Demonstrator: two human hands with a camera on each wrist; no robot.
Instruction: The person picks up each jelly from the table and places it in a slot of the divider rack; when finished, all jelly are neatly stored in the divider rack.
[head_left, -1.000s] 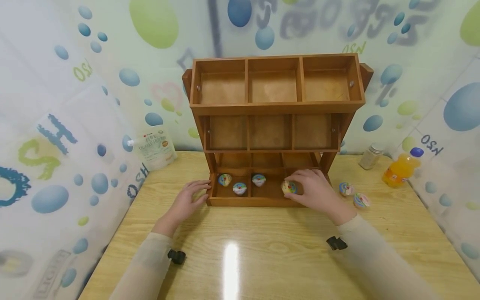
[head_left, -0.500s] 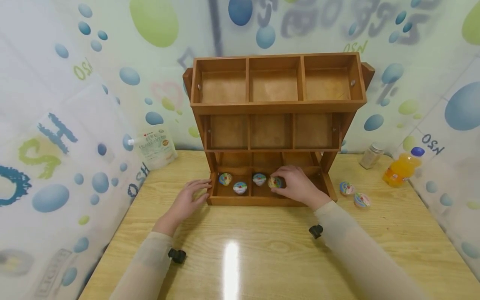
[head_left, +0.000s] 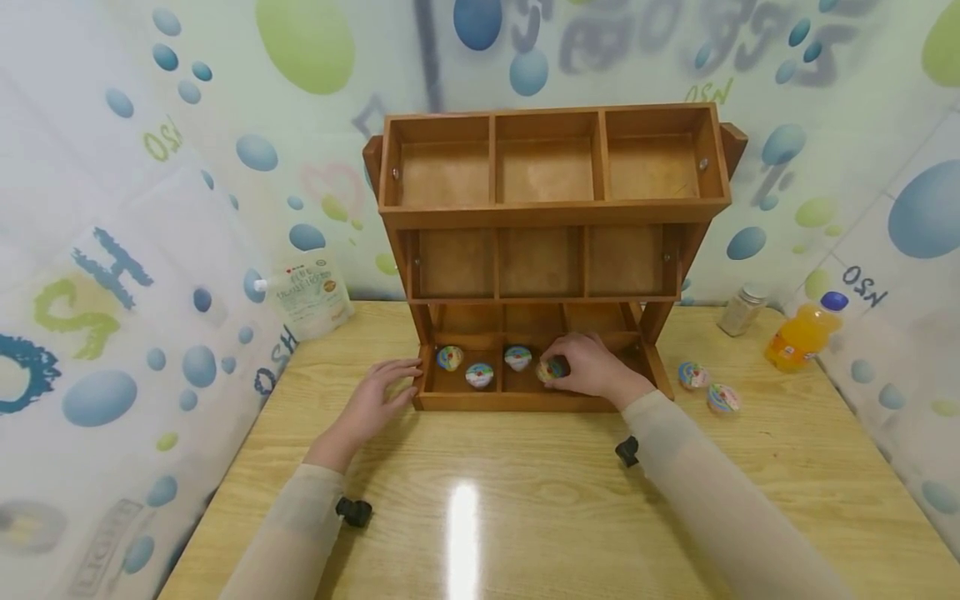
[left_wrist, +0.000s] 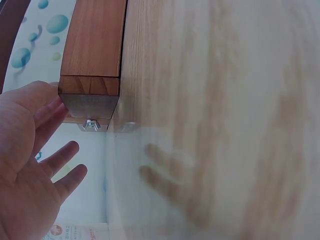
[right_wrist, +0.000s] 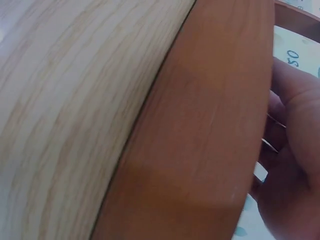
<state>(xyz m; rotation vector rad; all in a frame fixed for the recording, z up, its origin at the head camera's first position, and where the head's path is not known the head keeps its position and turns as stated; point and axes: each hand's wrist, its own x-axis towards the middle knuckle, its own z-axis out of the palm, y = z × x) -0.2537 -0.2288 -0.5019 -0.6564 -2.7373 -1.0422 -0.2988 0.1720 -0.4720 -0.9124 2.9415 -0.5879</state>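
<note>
My right hand (head_left: 588, 367) pinches a small jelly cup (head_left: 548, 370) with a yellow and blue lid, low in the bottom tier's middle compartment. Another jelly cup (head_left: 517, 358) sits just left of it. In the left compartment are two more, a yellow-lidded cup (head_left: 450, 358) and a white-lidded cup (head_left: 479, 376). My left hand (head_left: 375, 400) has its fingertips at the left end of the wooden rack (head_left: 555, 217); the left wrist view shows its fingers spread by the corner. In the right wrist view, the rack's front board (right_wrist: 200, 120) hides my fingertips and the cup.
Two jelly cups, one cup (head_left: 693, 376) behind another cup (head_left: 723, 399), stand on the table (head_left: 540, 500) right of the rack. Farther right are a glass jar (head_left: 742, 311) and an orange juice bottle (head_left: 806, 333). A white pouch (head_left: 311, 296) leans against the wall at left.
My right hand has moved left with the jelly cup, from near the right divider into the middle compartment beside the other cup. My left hand has stayed at the rack's left end.
</note>
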